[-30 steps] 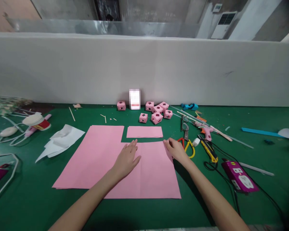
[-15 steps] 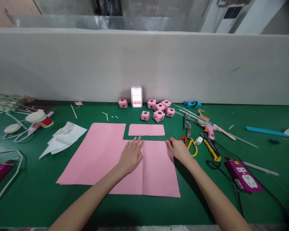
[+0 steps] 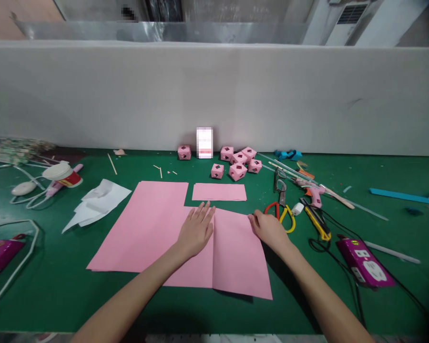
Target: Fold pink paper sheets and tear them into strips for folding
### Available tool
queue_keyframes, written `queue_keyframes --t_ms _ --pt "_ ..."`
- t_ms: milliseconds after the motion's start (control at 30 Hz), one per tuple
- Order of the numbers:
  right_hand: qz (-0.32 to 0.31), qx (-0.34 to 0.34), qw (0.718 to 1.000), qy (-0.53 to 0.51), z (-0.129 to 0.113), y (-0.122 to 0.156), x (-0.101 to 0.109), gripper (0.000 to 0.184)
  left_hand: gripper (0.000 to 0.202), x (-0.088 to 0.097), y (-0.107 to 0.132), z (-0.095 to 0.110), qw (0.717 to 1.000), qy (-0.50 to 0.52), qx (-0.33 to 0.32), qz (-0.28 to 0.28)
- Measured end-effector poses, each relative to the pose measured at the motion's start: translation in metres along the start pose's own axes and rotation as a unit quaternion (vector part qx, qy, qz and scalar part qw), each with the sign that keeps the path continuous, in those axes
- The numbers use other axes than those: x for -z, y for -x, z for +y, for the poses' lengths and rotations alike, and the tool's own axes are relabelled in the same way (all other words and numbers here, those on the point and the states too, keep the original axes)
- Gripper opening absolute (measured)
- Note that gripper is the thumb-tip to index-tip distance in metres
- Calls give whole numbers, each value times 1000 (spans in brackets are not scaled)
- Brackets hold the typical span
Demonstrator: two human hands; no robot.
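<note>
A large pink paper sheet (image 3: 146, 228) lies flat on the green table (image 3: 57, 295), with a notch cut from its far right corner. My left hand (image 3: 196, 228) rests flat on it, fingers stretched out, just left of a crease. My right hand (image 3: 270, 227) grips the sheet's right edge, and the right flap (image 3: 239, 257) is slightly raised off the table. A small pink paper rectangle (image 3: 219, 191) lies just beyond the sheet.
Several pink paper cubes (image 3: 238, 164) sit by the white wall. Scissors (image 3: 280, 207), a utility knife (image 3: 318, 221), a pink glue gun (image 3: 312, 193) and a purple power strip (image 3: 366, 269) lie to the right. White paper scraps (image 3: 96, 202) and a cup (image 3: 62, 175) lie left.
My right hand has drawn the sheet's right edge slightly toward me and lifted it, so the right flap now rises along the crease. My left hand has stayed pressed flat.
</note>
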State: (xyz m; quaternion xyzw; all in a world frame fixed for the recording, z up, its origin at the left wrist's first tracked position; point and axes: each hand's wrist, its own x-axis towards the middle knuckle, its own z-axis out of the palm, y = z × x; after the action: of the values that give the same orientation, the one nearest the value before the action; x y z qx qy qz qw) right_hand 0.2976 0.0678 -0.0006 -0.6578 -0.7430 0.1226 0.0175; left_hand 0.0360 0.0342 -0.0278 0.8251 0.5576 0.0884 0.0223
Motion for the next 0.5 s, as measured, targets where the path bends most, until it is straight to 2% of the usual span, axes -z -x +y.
queue_keyframes --t_ms 167,233,267,333,367,433,500 --pt "2 8 998 -59 10 2 3 34 52 -1 0 -1 1000 4 -3 10" --pt "-33 8 987 -159 15 3 7 37 52 -1 0 -1 1000 2 -3 13" --pt "-65 9 970 -234 17 3 9 37 51 0 0 -1 1000 -1 -2 15" --pt "-129 14 917 -377 21 3 12 41 50 3 2 0 1000 -9 -5 24" --pt "-142 17 895 -422 23 3 13 45 49 5 3 1 999 -13 -9 32" --pt "-97 31 892 -441 25 1 11 47 48 10 5 4 999 -19 -16 45" --pt "5 45 914 -403 25 -2 7 43 49 13 8 7 999 -21 -15 44"
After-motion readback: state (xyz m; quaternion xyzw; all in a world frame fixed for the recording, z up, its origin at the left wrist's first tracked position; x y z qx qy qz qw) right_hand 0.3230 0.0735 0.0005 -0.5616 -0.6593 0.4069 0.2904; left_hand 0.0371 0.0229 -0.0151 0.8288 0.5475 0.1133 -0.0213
